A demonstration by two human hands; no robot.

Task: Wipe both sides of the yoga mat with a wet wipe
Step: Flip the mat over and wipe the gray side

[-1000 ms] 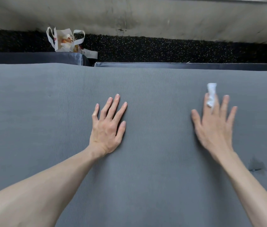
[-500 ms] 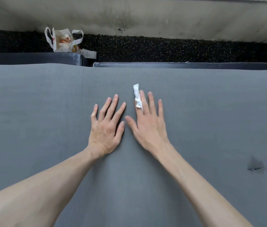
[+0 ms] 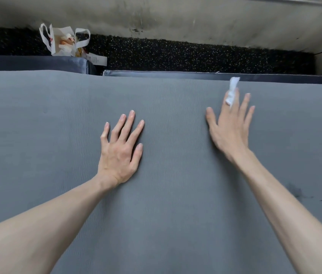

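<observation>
A grey yoga mat (image 3: 37, 135) lies spread flat and fills most of the view. My left hand (image 3: 120, 151) rests palm down on its middle, fingers straight and spread. My right hand (image 3: 229, 131) lies flat on the mat to the right, near the far edge, fingers straight. It presses a small white wet wipe (image 3: 232, 91) against the mat. The wipe sticks out upward between the index and middle fingers, and most of it is hidden under the hand.
Dark blue padded mats (image 3: 33, 63) lie under the far edge. Beyond them is black speckled flooring (image 3: 176, 54) and a stained pale wall (image 3: 195, 18). A white plastic bag (image 3: 63, 40) stands at the back left. Dark smudges (image 3: 298, 192) mark the yoga mat at the right.
My right hand slid the wipe left until it was beside the left hand, then back right and closer to the far edge. My left hand stayed in place.
</observation>
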